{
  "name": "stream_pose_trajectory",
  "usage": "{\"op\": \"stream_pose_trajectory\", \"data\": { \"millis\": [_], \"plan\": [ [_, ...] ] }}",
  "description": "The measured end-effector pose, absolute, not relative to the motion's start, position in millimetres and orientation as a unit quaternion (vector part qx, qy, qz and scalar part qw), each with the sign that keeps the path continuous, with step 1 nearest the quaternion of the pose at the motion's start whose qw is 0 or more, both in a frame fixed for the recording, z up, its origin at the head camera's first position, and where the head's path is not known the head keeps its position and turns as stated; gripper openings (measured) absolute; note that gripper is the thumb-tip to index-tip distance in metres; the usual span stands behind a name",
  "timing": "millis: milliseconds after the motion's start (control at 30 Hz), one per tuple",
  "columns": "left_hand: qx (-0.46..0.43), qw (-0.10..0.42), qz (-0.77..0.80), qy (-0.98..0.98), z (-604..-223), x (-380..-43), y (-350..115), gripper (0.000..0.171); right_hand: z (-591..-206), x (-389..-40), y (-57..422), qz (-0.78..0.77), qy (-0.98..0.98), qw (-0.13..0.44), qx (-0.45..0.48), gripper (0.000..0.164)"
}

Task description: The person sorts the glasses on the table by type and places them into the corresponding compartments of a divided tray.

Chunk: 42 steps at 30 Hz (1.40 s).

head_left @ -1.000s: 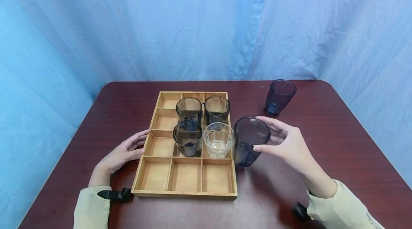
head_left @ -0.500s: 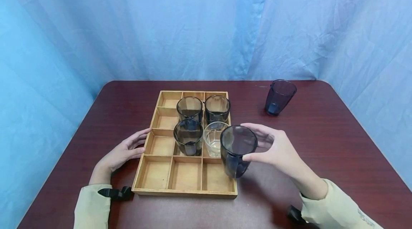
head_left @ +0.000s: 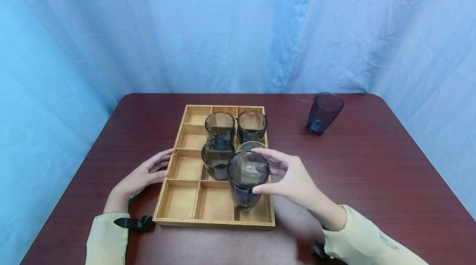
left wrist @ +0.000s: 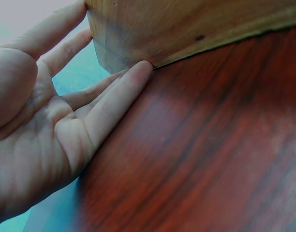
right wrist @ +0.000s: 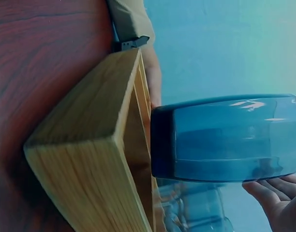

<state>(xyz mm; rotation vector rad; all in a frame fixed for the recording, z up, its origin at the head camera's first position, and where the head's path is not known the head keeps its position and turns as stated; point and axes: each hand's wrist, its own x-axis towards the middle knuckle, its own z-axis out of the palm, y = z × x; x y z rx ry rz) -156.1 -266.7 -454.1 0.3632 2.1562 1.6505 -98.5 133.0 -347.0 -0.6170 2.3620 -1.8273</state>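
Observation:
My right hand (head_left: 291,180) grips a dark tinted glass (head_left: 245,182) near its rim, thumb on the near side and fingers behind. That glass hangs upright over the near right part of the wooden compartment tray (head_left: 213,223); in the right wrist view its base (right wrist: 162,142) is just above the tray's edge. Behind it a clear glass (head_left: 250,145) is mostly hidden. My left hand (head_left: 143,178) touches the tray's left side; in the left wrist view its straight fingers (left wrist: 116,104) rest against the wooden wall (left wrist: 186,29).
Three more dark glasses stand in the tray: one at back middle (head_left: 219,123), one at back right (head_left: 252,122), and one in front (head_left: 215,159). Another dark glass (head_left: 322,114) stands on the table (head_left: 372,165) at the far right. A blue curtain (head_left: 223,29) surrounds the table.
My right hand has carried the dark glass leftward from beside the tray's right edge to above its near right part. My left hand has stayed at the tray's side.

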Motion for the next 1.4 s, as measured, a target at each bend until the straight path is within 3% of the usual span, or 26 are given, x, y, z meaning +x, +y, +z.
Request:
{"op": "stream_pose_trajectory", "data": {
  "millis": [400,767,1033,1400],
  "plan": [
    [0.132,0.201,0.591,0.77,-451,-155,-265,0.069,-357,-98,102,-0.662,0.713,0.074,-0.218,0.074],
    [0.136,0.199,0.586,0.774,-451,-156,-265,0.069,-362,-96,80,-0.627,0.742,0.08,-0.222,0.076],
    [0.133,0.199,0.586,0.774,-451,-156,-266,0.069,-367,-96,75,-0.602,0.747,0.048,-0.279,0.077],
    [0.13,0.199,0.587,0.774,-452,-155,-266,0.069,-370,-91,75,-0.588,0.75,0.054,-0.299,0.077]
  ]
}}
